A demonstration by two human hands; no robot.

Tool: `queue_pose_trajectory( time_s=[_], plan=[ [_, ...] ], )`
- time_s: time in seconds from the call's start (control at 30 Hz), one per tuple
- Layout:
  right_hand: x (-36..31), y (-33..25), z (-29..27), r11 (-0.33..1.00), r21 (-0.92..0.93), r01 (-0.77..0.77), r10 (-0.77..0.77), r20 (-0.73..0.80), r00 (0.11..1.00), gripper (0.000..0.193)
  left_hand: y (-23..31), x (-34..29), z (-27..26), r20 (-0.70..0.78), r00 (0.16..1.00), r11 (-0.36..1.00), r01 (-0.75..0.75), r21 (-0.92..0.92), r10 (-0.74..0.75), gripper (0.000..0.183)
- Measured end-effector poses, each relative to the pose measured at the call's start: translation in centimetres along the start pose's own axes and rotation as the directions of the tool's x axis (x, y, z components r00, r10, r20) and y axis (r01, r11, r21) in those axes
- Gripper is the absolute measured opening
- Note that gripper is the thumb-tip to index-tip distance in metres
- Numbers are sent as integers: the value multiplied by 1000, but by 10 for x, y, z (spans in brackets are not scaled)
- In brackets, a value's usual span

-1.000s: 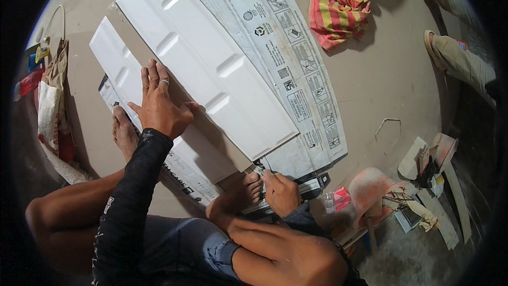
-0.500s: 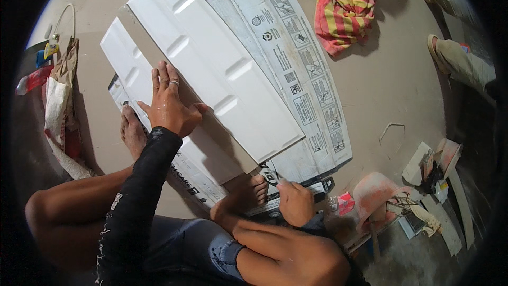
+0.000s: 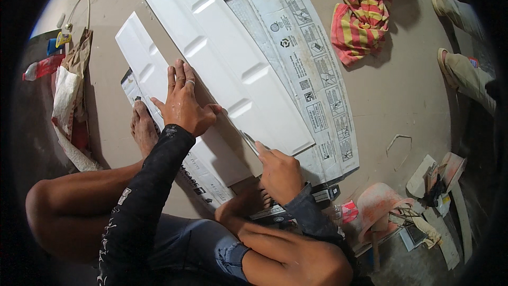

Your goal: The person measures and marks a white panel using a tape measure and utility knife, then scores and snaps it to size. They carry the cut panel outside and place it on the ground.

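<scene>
My left hand [image 3: 186, 108] presses down with its fingers stretched out, across a beige strip [image 3: 225, 127] and the edge of a narrow white panel [image 3: 140, 47]. To the right of the strip lies a wide white panel [image 3: 217, 32] with raised rectangular marks. My right hand [image 3: 281, 173] is closed around a slim tool [image 3: 247, 140], its forefinger pointing along it. The tool's thin end meets the line between the strip and the wide panel; the fingers hide most of it. Flattened printed cardboard [image 3: 312, 69] lies underneath.
A striped red and yellow cloth [image 3: 362, 18] lies on the floor at the far right. Another person's feet [image 3: 447, 66] are at the right edge. A pink-stained bowl [image 3: 378, 206] and scraps sit at lower right. A bag [image 3: 69, 90] stands left. My bare foot [image 3: 143, 127] is beside the narrow panel.
My right hand has moved forward and left from the panel's near end, bringing the tool to the strip's edge. My left hand stays on the strip. The whole view has shifted slightly.
</scene>
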State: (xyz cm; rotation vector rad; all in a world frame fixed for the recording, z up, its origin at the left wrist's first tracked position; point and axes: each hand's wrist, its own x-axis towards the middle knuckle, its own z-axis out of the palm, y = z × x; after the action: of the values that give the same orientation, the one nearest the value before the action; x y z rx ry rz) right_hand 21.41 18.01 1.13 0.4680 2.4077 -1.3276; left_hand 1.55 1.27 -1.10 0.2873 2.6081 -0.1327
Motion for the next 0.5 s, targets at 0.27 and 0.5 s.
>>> queue_pose_trajectory(
  time_s=[0.27,0.5],
  plan=[
    [4,-11,-7,984,-155,-83,118,232,966,42,-8,4,12,-83,995,994,-56,-90,48,123],
    [-49,0,-62,899,-383,-214,403,528,748,33,-8,3,14,-78,995,992,-66,-108,58,122]
  ],
)
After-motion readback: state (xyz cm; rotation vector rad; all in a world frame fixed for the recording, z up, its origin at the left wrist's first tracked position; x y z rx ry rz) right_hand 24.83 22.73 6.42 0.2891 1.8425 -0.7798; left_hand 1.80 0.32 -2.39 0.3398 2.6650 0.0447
